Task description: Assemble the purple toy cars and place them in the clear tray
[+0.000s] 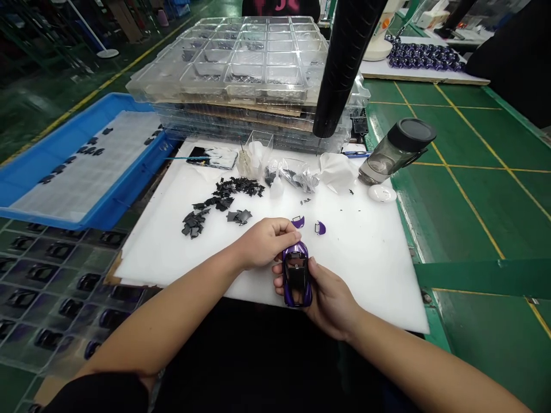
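A: What is being held, and where?

B: A glossy purple toy car body (pixel 297 281) with a dark opening in its top is held at the middle of the near edge of the flat white surface (pixel 365 269). It is gripped by the right hand (pixel 333 298), whose fingers are wrapped along one flank and whose thumb is set against the other.

A: And the left hand (pixel 264 244)?

B: Its thumb and forefinger are brought together at the car's far end; whether the body is gripped there or only touched cannot be told.

A: What is laid out around them?

B: Two small curved purple pieces (pixel 320 228) are placed just beyond the car. Flat black plastic pieces (pixel 239 186) are heaped towards the far left corner. By the far right corner, a clear bottle with a black lid (pixel 396 149) is seen beside a smooth white oval object (pixel 382 193). Along the far edge, clear plastic compartment trays (pixel 275 94) are stacked.
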Available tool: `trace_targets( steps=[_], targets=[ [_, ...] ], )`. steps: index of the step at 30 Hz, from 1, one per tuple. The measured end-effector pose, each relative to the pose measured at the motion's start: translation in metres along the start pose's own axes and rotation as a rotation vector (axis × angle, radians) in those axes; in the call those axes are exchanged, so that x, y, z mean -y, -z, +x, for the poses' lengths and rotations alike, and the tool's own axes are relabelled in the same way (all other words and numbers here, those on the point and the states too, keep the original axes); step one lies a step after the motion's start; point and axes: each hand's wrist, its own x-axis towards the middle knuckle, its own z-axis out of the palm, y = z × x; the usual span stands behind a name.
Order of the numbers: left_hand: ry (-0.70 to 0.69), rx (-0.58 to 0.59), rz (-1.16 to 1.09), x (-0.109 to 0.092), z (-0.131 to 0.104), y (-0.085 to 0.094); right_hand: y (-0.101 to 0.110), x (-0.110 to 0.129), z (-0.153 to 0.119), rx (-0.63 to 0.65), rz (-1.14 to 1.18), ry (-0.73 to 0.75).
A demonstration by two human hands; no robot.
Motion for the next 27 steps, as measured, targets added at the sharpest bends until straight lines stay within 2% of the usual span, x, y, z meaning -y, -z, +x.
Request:
trace_targets(
  steps=[8,27],
  targets=[
    [-0.017,-0.062,-0.061,0.0008,0.0023,0.002,0.001,0.0023,-0.0011,0.014,0.061,-0.029],
    [-0.026,-0.077,-0.078,0.007,0.003,0.002,-0.0038,0.0053,-0.0038,0.006,0.223,0.092]
  ],
)
